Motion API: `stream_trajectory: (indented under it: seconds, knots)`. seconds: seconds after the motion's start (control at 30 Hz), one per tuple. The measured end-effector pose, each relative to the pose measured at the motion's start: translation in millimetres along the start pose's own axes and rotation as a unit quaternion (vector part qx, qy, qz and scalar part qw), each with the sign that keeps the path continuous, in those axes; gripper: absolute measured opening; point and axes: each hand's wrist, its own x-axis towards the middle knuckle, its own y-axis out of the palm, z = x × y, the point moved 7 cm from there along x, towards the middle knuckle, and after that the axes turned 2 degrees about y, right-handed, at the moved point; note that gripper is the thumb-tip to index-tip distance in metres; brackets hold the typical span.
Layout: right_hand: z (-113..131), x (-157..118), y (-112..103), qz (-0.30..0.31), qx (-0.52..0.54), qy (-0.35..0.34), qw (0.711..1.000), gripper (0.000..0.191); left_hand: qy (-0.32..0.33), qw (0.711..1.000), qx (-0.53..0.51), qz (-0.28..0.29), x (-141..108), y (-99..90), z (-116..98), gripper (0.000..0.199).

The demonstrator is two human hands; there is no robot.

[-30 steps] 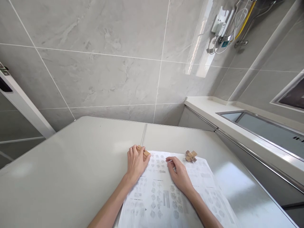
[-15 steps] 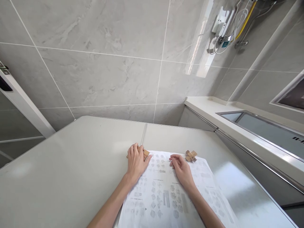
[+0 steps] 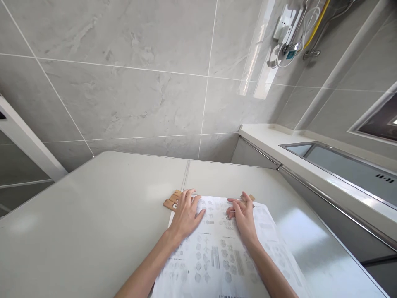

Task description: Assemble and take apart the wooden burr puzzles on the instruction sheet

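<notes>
A large white paper sheet printed with small grey diagrams lies on the table under both my hands. My left hand is open over its upper left corner, fingers slightly spread and holding nothing. Just left of those fingers are flat notched wooden puzzle pieces, partly covered by the hand. My right hand is near the sheet's upper right edge, its fingers loosely apart. Behind its fingertips sits a small wooden block assembly, mostly hidden; I cannot tell whether the fingers touch it.
The pale table has a seam running to its back edge. A grey tiled wall rises behind it. To the right stands a white counter with a glass-covered inset. A socket strip with cables hangs on the wall.
My left hand has come off the wooden pieces and shifted right over the paper. My right hand has moved up and right, now covering much of the block assembly. The view has shifted slightly.
</notes>
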Motion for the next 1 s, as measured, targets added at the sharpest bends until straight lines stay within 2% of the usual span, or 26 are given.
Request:
stream_trajectory:
  seconds: [0.23, 0.37, 0.5, 0.7, 0.77, 0.87, 1.0]
  knots:
    - [-6.6, 6.3, -5.8, -0.012, 0.013, 0.007, 1.000, 0.098, 0.016, 0.999, -0.026, 0.016, -0.9, -0.9, -6.3, 0.025]
    - [-9.1, 9.1, -8.0, -0.012, 0.014, 0.011, 1.000, 0.100, 0.021, 0.998, -0.051, 0.026, -1.1, -2.4, -11.6, 0.025]
    - [-8.9, 9.3, -8.7, -0.012, 0.008, 0.009, 1.000, 0.084, 0.020, 0.995, -0.090, 0.040, -1.8, -3.1, -15.8, 0.023]
    - [3.2, 3.8, -3.3, 0.006, -0.002, -0.009, 1.000, 0.038, -0.010, 0.982, -0.181, 0.057, -1.0, -2.6, -17.3, 0.022]
    - [10.2, 0.3, 2.1, 0.031, 0.001, -0.018, 0.999, 0.028, -0.033, 0.972, -0.225, 0.066, 0.3, -0.9, -17.3, 0.022]
    - [19.4, -6.3, 11.7, 0.077, 0.011, -0.033, 0.996, 0.031, -0.080, 0.945, -0.306, 0.086, 1.6, 5.1, -17.3, 0.026]
    - [23.9, -16.9, 25.2, 0.141, 0.012, -0.050, 0.989, 0.038, -0.144, 0.884, -0.431, 0.110, 1.7, 15.9, -17.8, 0.046]
